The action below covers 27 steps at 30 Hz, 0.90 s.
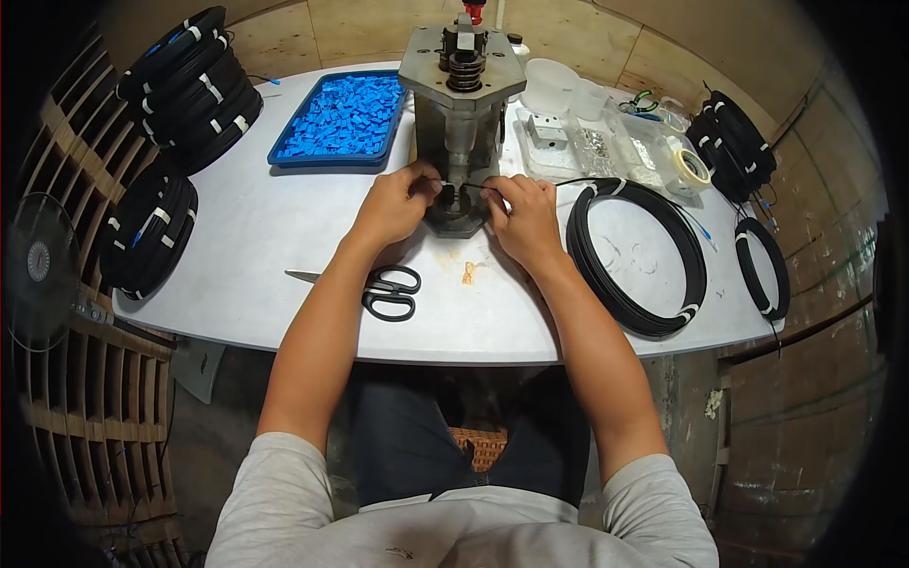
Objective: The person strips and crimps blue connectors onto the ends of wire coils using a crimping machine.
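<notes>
A metal bench press [461, 123] stands upright at the middle of the table, with a spring near its top. My right hand [526, 210] pinches the end of a black cable [571, 180] at the right side of the press's lower jaws. That cable runs to a bound black coil [636, 256] lying flat beside my right forearm. At the left side of the same jaws, my left hand [396, 201] is closed, thumb against fingers; whatever it grips is too small to make out. Black-handled scissors [390, 292] lie next to my left forearm, their blades partly under it.
A blue tray [275, 162] of small blue parts sits behind my left hand. Stacked black coils [194, 90] stand at left, more coils [731, 147] at right. Clear plastic boxes [597, 142], a tape roll [694, 168] and a white tub [549, 83] fill the back right.
</notes>
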Motion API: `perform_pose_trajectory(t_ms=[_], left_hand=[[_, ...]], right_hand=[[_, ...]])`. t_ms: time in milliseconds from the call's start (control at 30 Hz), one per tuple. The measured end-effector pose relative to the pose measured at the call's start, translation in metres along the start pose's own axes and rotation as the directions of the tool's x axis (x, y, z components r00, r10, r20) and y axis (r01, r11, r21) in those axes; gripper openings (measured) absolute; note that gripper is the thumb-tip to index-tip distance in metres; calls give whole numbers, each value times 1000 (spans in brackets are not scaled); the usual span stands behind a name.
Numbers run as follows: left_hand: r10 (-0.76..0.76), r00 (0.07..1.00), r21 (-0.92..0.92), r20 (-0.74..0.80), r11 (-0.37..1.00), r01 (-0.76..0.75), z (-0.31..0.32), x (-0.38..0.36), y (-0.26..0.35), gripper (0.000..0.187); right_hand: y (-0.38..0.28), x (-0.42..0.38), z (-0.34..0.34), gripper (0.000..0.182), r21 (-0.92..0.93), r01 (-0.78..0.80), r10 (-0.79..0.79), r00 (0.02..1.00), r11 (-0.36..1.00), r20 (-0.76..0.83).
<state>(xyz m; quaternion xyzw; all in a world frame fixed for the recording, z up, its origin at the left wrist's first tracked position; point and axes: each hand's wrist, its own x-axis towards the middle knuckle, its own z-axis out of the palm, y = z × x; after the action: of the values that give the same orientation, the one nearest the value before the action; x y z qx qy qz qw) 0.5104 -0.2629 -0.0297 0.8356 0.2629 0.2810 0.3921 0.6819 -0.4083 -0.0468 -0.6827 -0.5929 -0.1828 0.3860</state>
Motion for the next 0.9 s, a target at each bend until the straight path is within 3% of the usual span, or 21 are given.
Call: perform_pose_trajectory(t_ms=[567, 900], left_hand=[[21, 989, -57, 144, 998, -13, -9, -3, -6, 24], [32, 965, -122, 262, 993, 0, -16, -7, -3, 25]], right_hand=[[3, -6, -12, 10, 99, 10, -13, 999, 995, 38], [4, -6, -26, 12, 126, -34, 10, 983, 991, 184]])
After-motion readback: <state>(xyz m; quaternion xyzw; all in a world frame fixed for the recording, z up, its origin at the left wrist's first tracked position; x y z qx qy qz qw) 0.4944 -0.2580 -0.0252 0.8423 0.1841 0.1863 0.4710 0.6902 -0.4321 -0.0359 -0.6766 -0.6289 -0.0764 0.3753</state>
